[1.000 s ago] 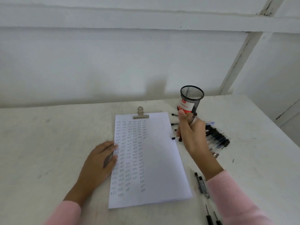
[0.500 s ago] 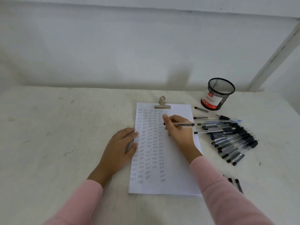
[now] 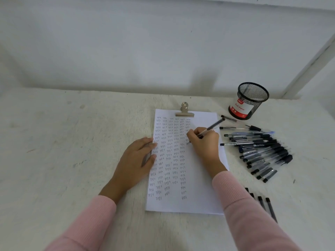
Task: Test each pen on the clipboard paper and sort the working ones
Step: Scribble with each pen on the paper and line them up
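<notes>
A white sheet (image 3: 197,187) clipped under a metal clip (image 3: 184,111) lies on the table, covered in columns of small handwritten words. My right hand (image 3: 204,144) grips a clear black-capped pen (image 3: 212,126) with its tip down on the paper near the right-most column. My left hand (image 3: 136,160) rests flat on the sheet's left edge. A fanned pile of pens (image 3: 261,151) lies right of the paper. Three or so pens (image 3: 266,205) lie apart near my right sleeve.
A black mesh pen cup (image 3: 248,101) with a red and white label stands at the back right, by a white wall. A few single pens (image 3: 229,118) lie between cup and paper. The table (image 3: 63,151) is rough and white.
My right hand brought a pen from the pile by the cup to the paper and tilted it into a writing grip, tip on the sheet. The camera view dropped and shifted. My left hand stayed put.
</notes>
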